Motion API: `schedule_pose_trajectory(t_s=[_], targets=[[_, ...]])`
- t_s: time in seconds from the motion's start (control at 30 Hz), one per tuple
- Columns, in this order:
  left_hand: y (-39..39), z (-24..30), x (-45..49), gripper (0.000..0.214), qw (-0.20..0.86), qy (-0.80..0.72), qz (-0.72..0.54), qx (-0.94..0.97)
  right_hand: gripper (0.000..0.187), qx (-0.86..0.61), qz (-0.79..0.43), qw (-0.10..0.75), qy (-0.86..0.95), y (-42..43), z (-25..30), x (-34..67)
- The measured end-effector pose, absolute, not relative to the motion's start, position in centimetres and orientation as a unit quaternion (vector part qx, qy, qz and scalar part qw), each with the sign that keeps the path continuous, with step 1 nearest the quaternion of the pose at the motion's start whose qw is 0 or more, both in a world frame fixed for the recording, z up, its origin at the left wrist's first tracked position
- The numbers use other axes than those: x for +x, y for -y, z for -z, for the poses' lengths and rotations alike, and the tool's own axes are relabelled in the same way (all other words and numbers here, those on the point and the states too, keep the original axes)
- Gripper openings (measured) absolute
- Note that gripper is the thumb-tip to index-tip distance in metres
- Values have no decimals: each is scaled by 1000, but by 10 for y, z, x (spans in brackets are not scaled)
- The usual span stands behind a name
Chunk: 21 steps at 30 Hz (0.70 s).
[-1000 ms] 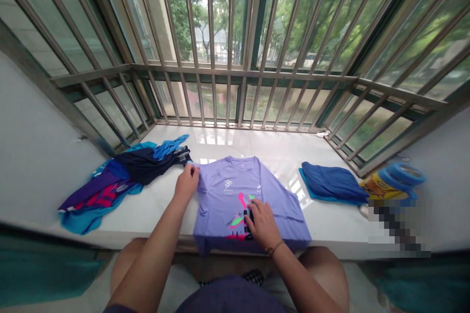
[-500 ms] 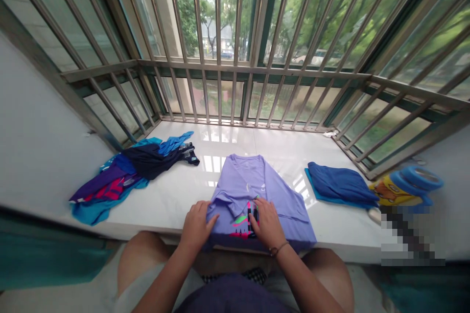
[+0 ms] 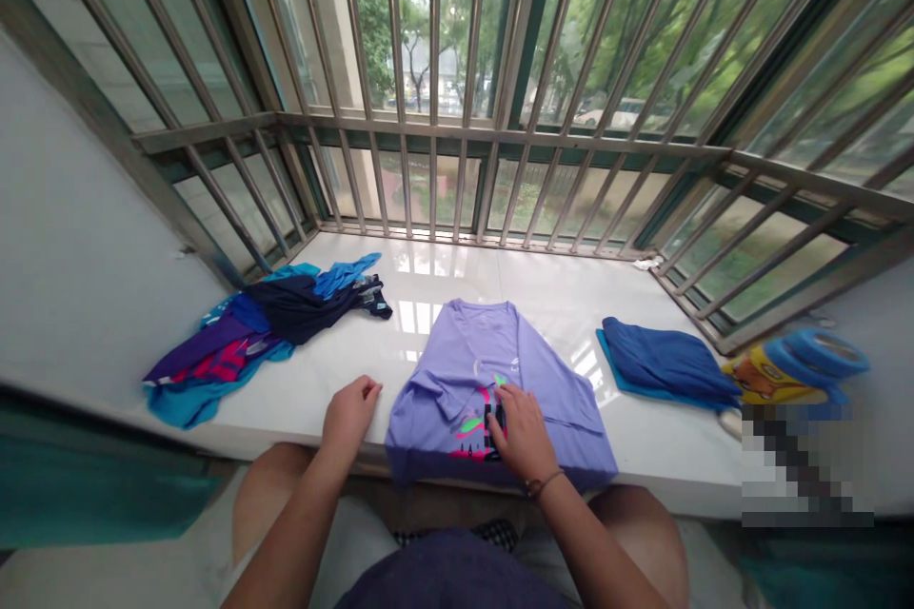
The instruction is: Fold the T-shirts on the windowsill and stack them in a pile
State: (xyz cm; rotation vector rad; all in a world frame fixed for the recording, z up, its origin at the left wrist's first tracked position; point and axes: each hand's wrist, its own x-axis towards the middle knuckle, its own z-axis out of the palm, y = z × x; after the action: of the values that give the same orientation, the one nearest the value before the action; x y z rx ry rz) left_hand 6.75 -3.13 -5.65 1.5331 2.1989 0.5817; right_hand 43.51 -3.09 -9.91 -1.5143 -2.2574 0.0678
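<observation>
Head view: the right hand (image 3: 525, 428) lies spread on the lavender shirt (image 3: 486, 366), gripping nothing. The left hand (image 3: 349, 417), just beside the shirt's near left edge, has its fingertips pinched together with no cloth visible between them. Beyond it lies a loose clothes pile (image 3: 286, 319). Step in hand, as judged: folding the sides inward. Next move calls for the left fingers taking the near hem.
</observation>
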Motion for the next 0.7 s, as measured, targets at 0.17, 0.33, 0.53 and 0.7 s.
schedule_pose_trajectory(t_s=[0.17,0.33,0.53,0.7], targets=[[39,54,89,23,150,-726,-242,627,41,-543,-21,213,812,31,100,434],[32,58,136,23,103,-707,-216,666,40,-540,-14,214,814,31,100,435],[-8,44,114,10,214,-761,-265,553,38,-544,-13,206,813,31,98,434],[-22,43,91,7,242,-774,-260,525,37,-547,-20,212,809,31,98,433]])
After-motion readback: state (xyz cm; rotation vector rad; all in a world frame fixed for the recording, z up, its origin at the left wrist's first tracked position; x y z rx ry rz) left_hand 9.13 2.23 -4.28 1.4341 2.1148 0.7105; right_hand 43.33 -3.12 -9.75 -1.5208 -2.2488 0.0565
